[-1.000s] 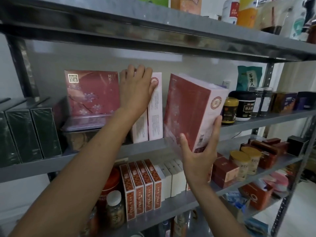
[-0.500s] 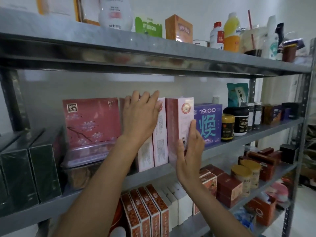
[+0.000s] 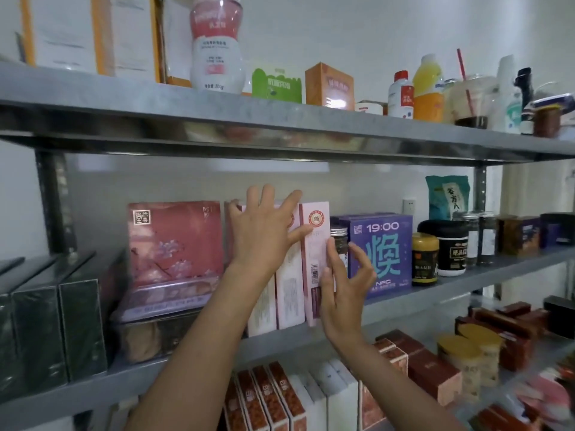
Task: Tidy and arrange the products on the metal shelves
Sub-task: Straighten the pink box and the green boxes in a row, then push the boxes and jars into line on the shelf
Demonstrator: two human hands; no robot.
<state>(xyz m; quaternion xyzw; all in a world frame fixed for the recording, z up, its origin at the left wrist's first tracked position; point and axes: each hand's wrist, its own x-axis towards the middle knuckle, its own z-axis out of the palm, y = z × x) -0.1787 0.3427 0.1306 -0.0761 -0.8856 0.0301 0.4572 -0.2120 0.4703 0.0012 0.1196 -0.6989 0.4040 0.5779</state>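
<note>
The left hand [image 3: 264, 241] is open, its fingers spread and straight. The palm lies flat against the fronts and top edges of the standing pink cartons [image 3: 291, 293], and the fingertips reach onto the tall pink box [image 3: 315, 244] beside them. The right hand [image 3: 342, 293] is open too and grips nothing. Its longer fingers lie along the right front edge of that tall pink box, and the other fingers are loosely bent in the air.

The tall pink box stands upright near the middle of the middle shelf [image 3: 451, 286], at its front edge. It touches the pink cartons on its left. On its right is a small metal-lidded jar [image 3: 339, 234], then a purple box [image 3: 385, 253].

Further left stands a red flowered box [image 3: 174, 241], with dark green boxes [image 3: 77, 328] at the left end. Right of the purple box are a yellow-lidded jar [image 3: 424, 259] and a black jar [image 3: 445, 247].

The upper shelf [image 3: 280, 116] carries bottles and cartons, among them a white bottle [image 3: 216, 48]. Red and white cartons [image 3: 270, 396] stand on the shelf below. A pale wall [image 3: 373, 32] is behind the rack.
</note>
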